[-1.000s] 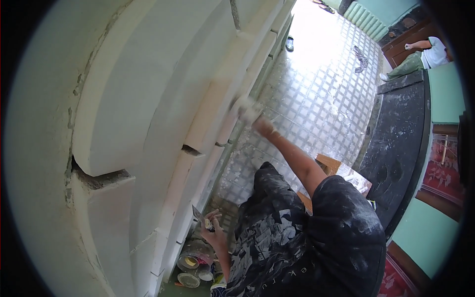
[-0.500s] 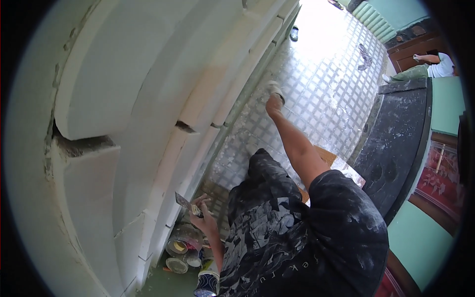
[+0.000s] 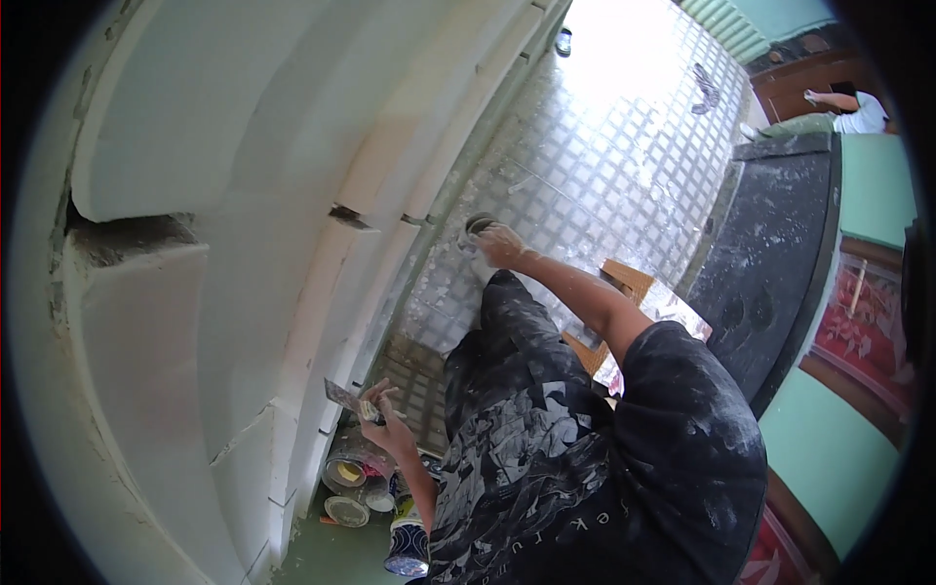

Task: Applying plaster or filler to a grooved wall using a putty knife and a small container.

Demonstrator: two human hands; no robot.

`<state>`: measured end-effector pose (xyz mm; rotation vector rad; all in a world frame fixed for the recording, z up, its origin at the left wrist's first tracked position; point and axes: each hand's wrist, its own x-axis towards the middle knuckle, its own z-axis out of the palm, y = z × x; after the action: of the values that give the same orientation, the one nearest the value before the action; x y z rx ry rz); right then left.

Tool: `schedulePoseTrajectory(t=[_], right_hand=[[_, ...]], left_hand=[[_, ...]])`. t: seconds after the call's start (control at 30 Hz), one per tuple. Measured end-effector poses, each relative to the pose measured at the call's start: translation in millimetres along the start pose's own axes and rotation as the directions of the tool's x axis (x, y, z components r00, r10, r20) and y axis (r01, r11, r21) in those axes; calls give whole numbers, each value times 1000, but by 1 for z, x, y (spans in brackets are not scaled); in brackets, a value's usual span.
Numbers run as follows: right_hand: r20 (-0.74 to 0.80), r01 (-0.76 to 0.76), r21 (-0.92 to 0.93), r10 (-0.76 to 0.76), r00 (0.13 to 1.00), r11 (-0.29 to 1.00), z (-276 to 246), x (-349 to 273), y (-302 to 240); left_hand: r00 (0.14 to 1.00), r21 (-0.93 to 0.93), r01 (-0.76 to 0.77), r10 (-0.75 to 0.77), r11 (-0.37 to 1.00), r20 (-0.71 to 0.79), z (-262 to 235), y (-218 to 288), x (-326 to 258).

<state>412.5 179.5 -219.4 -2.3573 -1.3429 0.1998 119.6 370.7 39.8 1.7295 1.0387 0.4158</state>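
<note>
My left hand [image 3: 392, 429] grips 1 putty knife [image 3: 341, 395] beside the pale wall [image 3: 249, 322], its long axis slanting, blade pointing to the upper left, toward the wall; my fingers hide most of the handle. My right hand [image 3: 502, 247], above the tiled floor [image 3: 595, 185], is closed on 1 dark object [image 3: 478, 224], partly covered and hard to make out.

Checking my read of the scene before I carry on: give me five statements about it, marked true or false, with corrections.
1. The left hand holds a flat-bladed scraper. True.
2. The right hand is empty. False: the right hand holds a rounded dark object.
3. A crumpled cloth lies on the tiled floor. True.
4. The background person wears a red top. False: the top is white.
5. A patterned bucket is near the left forearm. True.
</note>
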Motion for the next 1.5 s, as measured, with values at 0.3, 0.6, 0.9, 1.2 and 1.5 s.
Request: schedulePoseTrajectory(t=[0.3,0.6,0.9,1.2,1.5], right_hand=[[-15,304,72,-304,953,950,44,12,-76],[14,693,-437,-766,643,574,-49,38,-255],[97,447,-149,-437,894,882,18,15,-292],[-30,428,-159,-438,899,890,77,3,-350],[184,479,420,-589,787,771,26,-21,-474]], left_hand=[[994,-11,-103,103,995,42,-38,-21,-27],[990,-91,-135,129,987,-62,-105,-64,-67],[980,-224,-120,79,967,-183,-158,-119,-107],[964,-283,-112,35,953,-265,-200,-123,-125],[864,-197,-18,-84,980,-497,-218,-144,-126]])
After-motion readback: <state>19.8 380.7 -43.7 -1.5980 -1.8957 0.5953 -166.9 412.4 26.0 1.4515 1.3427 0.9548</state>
